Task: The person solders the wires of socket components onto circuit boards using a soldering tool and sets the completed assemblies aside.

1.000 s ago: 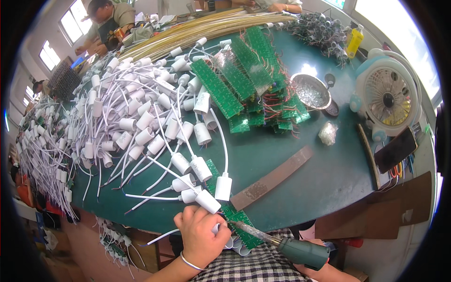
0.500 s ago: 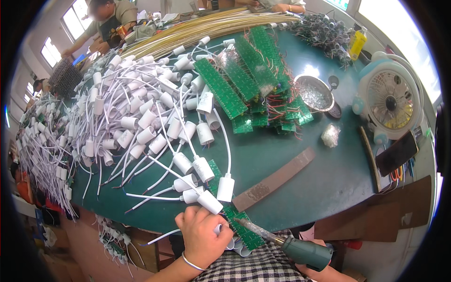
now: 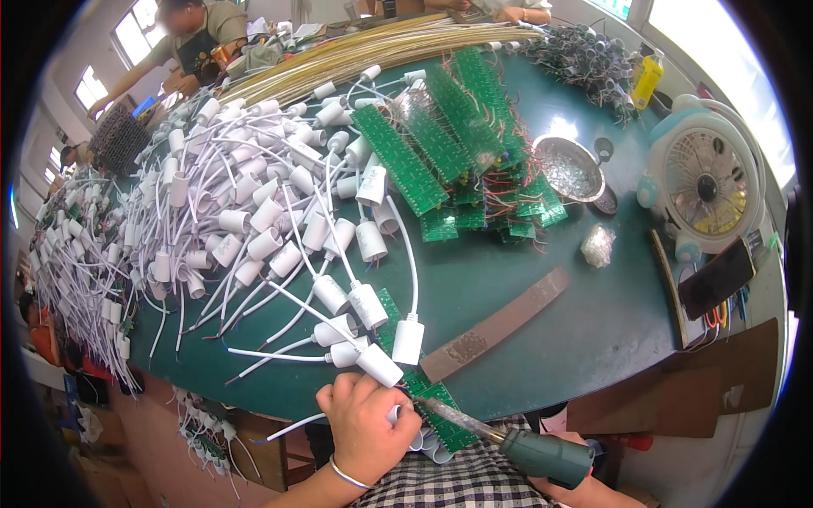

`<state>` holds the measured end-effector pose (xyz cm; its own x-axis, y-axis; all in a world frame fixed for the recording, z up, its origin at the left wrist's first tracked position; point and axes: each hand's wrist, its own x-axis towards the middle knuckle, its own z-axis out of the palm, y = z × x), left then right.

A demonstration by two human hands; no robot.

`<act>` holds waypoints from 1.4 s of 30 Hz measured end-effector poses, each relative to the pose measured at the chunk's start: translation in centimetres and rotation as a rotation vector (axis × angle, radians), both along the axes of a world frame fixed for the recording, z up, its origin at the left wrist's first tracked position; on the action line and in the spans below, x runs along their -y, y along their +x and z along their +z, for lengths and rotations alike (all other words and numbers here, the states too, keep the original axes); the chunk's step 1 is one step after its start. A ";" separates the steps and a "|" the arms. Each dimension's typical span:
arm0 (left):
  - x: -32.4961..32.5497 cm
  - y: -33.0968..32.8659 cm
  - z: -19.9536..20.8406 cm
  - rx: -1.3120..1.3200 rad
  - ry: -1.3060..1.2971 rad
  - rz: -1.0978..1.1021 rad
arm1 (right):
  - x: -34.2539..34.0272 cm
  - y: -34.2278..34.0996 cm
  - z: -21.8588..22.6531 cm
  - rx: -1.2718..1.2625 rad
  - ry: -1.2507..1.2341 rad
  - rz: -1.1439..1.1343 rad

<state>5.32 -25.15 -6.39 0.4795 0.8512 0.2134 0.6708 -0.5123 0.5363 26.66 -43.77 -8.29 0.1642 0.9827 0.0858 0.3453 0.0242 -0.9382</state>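
My left hand [image 3: 370, 423] is closed at the table's near edge, fingers curled around a white cylindrical lamp socket [image 3: 394, 414], mostly hidden by the hand. In my right hand [image 3: 559, 489] is a soldering iron [image 3: 549, 457] with a green handle, its metal tip pointing left. The tip meets a long green circuit board strip [image 3: 440, 415] close to my left fingers; whether it touches a wire there is too small to tell. White lamp sockets [image 3: 379, 364] with white cables lie across the strip's far part, just beyond my left hand.
A big heap of corded white sockets [image 3: 246, 186] covers the left. Stacked green circuit boards [image 3: 406, 157] lie farther back, with a metal bowl [image 3: 569, 169] beside them. A brown bar [image 3: 495, 326] lies right of the strip. A fan [image 3: 705, 182] stands right. People work across the table.
The soldering iron has shifted slightly left and down, bringing its tip closer to my left fingers. My left hand stays in place. A person at the far left has reached farther left.
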 end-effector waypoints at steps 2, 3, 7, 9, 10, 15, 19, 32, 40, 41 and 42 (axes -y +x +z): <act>0.0 0.0 0.0 0.001 0.001 0.002 | -0.2 0.3 0.5 0.007 0.000 -0.001; 0.0 -0.1 -0.1 0.000 0.002 0.007 | -0.5 0.9 1.4 0.148 -0.004 0.099; 0.0 0.0 0.0 -0.009 0.002 0.007 | 0.5 0.7 1.3 0.402 0.009 0.027; 0.0 0.0 -0.1 0.004 -0.007 0.007 | 0.5 0.9 1.8 0.048 -0.088 -0.071; 0.0 -0.1 -0.1 0.003 -0.010 0.009 | 0.4 0.9 2.0 -0.306 -0.183 -0.171; 0.2 0.0 -0.1 -0.024 0.004 0.003 | -0.3 0.1 1.7 -0.746 -0.160 -0.318; 0.1 -0.1 -0.4 -0.021 0.025 0.005 | -6.1 -0.8 2.2 -1.160 0.090 -0.226; 0.1 -0.1 -0.1 -0.034 -0.017 0.014 | -13.0 -2.5 2.7 -1.174 0.039 -0.134; 0.1 -0.2 -0.5 -0.008 0.040 0.033 | -14.6 -1.9 3.0 -1.125 0.011 -0.200; 0.0 -0.2 -0.4 0.000 0.045 0.034 | -15.1 -2.0 3.0 -1.120 0.020 -0.192; -0.1 -0.2 -0.3 0.006 0.055 0.037 | -15.5 -2.1 3.0 -1.124 0.044 -0.233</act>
